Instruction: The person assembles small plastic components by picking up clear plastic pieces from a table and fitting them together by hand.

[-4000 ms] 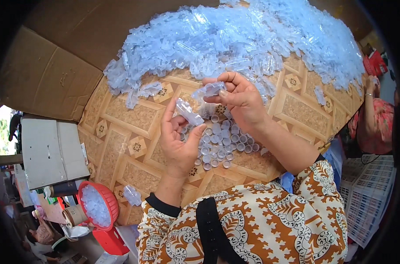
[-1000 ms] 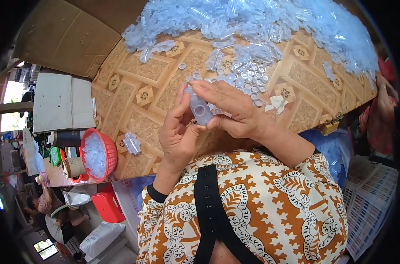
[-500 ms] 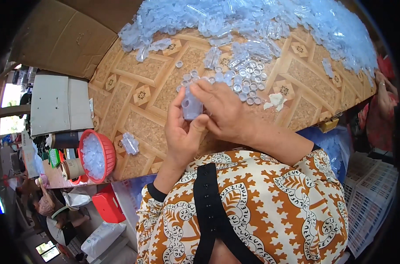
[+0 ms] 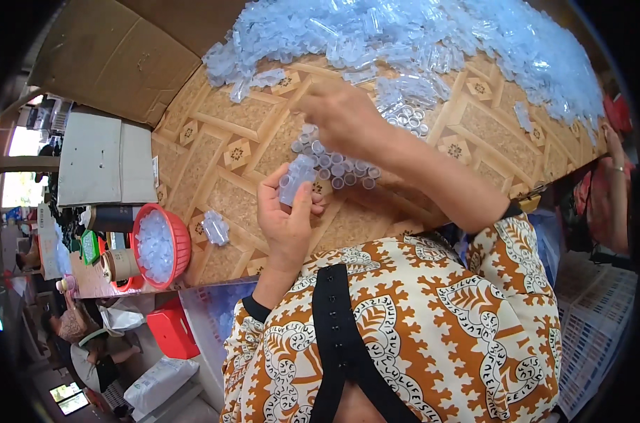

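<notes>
My left hand [image 4: 288, 211] is closed around a translucent pale plastic piece [image 4: 299, 176], with the thumb pressed against its near side. It holds the piece over the near middle of the table. My right hand [image 4: 351, 120] has reached out over small clear round caps [image 4: 339, 169], back of the hand upward. Its bent fingers point left and are partly hidden and blurred, so I cannot see whether they grip anything. More caps [image 4: 410, 118] show past my right forearm. A loose clear plastic piece [image 4: 215, 228] lies on the patterned tabletop [image 4: 214, 190] to the left.
A large heap of clear plastic pieces [image 4: 418, 32] covers the far side. At the left, a red basket [image 4: 182, 247] holds similar pieces. Cardboard [image 4: 115, 60] stands at the far left corner. Another person's arm [image 4: 618, 176] is at the right edge.
My right hand has left the plastic piece and moved away over the caps. My left hand still holds the piece, now tilted. The view has shifted slightly.
</notes>
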A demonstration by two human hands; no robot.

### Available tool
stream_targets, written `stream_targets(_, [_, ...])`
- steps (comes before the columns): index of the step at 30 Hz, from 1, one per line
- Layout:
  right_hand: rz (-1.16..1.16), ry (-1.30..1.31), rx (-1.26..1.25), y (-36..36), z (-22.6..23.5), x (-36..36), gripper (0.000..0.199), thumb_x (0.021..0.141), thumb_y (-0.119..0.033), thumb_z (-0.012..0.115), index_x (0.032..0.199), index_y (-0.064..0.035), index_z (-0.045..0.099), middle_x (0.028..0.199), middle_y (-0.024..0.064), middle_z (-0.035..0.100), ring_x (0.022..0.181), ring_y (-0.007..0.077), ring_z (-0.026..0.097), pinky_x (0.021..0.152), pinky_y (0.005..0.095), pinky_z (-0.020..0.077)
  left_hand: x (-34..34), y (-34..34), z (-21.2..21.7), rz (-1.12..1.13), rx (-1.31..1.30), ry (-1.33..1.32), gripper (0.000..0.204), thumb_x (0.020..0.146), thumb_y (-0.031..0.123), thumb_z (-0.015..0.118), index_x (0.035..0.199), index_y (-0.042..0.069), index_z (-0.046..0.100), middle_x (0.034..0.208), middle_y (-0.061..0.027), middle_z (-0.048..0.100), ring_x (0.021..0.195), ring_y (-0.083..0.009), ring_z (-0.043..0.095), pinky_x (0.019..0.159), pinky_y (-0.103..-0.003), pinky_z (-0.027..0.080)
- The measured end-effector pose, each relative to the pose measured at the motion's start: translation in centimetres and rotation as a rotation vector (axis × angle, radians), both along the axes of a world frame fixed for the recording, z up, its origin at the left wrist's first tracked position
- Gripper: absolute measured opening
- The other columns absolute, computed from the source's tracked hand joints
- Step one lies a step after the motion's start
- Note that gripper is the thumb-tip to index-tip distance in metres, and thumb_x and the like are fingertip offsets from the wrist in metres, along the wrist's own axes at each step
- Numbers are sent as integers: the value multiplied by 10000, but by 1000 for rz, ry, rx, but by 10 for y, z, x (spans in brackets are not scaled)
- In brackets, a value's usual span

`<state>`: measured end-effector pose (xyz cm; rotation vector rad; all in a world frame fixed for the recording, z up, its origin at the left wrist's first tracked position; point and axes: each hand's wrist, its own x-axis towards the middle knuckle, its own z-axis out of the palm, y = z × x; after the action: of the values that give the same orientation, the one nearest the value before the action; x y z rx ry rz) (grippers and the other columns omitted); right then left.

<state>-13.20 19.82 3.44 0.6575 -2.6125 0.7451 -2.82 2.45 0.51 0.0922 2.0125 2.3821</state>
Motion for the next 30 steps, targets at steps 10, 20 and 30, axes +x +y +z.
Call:
stream_targets(10, [62,-27,278,-12,-45,-66,200,767,-44,591,924,-44,715,947,137,640,974,350,617,836,442,503,3,-9,-4,-15,-19,-28,380,951,27,621,1297,-7,466,1023,-94,632,787,-116,641,689,-230,548])
stream_targets(20, [258,-639,-426,-16,34,23,123,927,-98,634,971,-32,727,818,44,709,790,105,626,714,280,504,-5,-9,-9,4,-125,7,481,927,7,633,1341,22,390,1125,-95,587,838,-92,610,655,-197,516])
stream_targets(30, [338,-449,-284,-16,28,50,128,843,-79,646,926,1,700,871,180,704,815,350,695,707,425,544,-1,1,-16,-21,-216,135,505,899,-3,646,1340,1,400,1185,-119,592,1003,-163,621,822,-280,537])
